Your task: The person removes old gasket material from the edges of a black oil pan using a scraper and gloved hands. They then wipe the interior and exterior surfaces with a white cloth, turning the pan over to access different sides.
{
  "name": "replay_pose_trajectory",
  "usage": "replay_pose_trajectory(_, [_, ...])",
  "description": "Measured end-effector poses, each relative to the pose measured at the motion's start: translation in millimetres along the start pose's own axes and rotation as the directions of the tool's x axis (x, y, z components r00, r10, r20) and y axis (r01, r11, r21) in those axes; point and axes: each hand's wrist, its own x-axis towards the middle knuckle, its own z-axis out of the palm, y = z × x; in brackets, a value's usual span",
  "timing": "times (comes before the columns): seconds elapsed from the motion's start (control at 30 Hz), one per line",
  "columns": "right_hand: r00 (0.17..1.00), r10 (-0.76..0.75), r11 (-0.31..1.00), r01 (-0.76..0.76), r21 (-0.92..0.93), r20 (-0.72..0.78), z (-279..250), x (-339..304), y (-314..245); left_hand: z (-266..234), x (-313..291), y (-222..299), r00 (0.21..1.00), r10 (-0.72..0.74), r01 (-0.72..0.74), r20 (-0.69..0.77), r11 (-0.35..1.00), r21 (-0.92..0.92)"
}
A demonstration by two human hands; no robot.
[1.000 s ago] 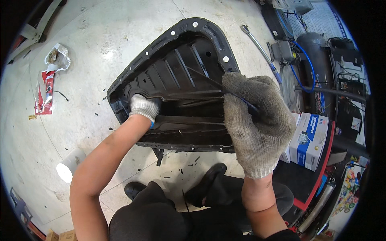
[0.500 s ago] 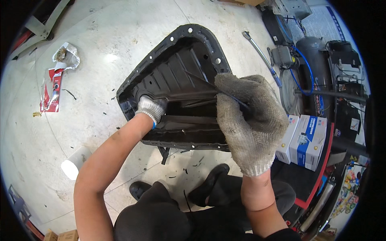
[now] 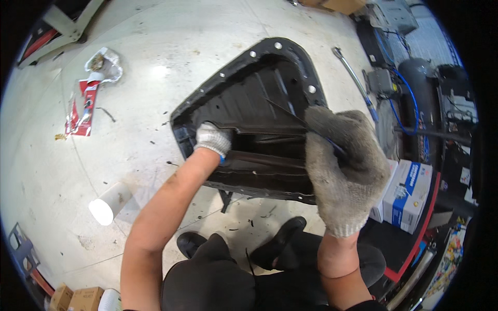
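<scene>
A large black oil pan (image 3: 259, 114) with a flanged, bolt-holed rim is held tilted in front of me, its hollow inside facing up. My left hand (image 3: 213, 139), in a knitted glove, reaches inside its left part. The fingers of that hand are lost against the dark metal. At the pan's right edge, my right hand (image 3: 347, 166), in a grimy grey knitted glove, is closed around a thin dark rod-like tool (image 3: 286, 111). The tool's slim end points up and left over the pan's ribbed interior. A bluish part shows between thumb and fingers.
A ratchet wrench (image 3: 357, 83) lies on the pale floor at the right. Beyond it are a blue hose (image 3: 414, 103) and a dark cylinder. Blue-and-white boxes (image 3: 409, 197) stand on a red-edged surface. At left lie a white roll (image 3: 110, 203) and torn red packaging (image 3: 85, 109).
The whole scene has shifted right and slightly down in the picture. Both hands keep about the same places on the pan, and the tool's angle is nearly unchanged.
</scene>
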Motion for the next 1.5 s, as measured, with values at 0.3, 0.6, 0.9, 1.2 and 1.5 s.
replay_pose_trajectory(0.3, [0.997,0.069,0.989,-0.062,0.134,-0.045,19.5,-5.3,-22.4,26.5,17.6,-17.7,0.927,-0.109,0.228,0.360,0.924,-0.307])
replay_pose_trajectory(0.6, [0.999,-0.039,0.999,0.039,0.001,-0.037,9.2,2.0,-15.8,-10.6,-4.8,-23.4,0.960,0.217,-0.212,0.175,0.976,-0.048])
replay_pose_trajectory(0.9, [0.989,0.134,0.980,-0.122,0.159,-0.063,-11.5,-7.0,25.2,-121.1,-118.8,-49.4,0.891,-0.455,0.195,0.013,0.357,-0.914])
replay_pose_trajectory(1.2, [0.926,0.372,0.905,-0.347,0.247,-0.063,-29.3,51.6,73.4,-59.1,-196.3,-57.8,0.461,-0.774,0.168,0.434,-0.404,-0.899])
replay_pose_trajectory(1.5, [0.904,0.416,0.893,-0.386,0.230,-0.097,-22.8,56.7,66.4,-40.7,-211.2,-40.4,0.430,-0.751,0.183,0.501,-0.471,-0.863])
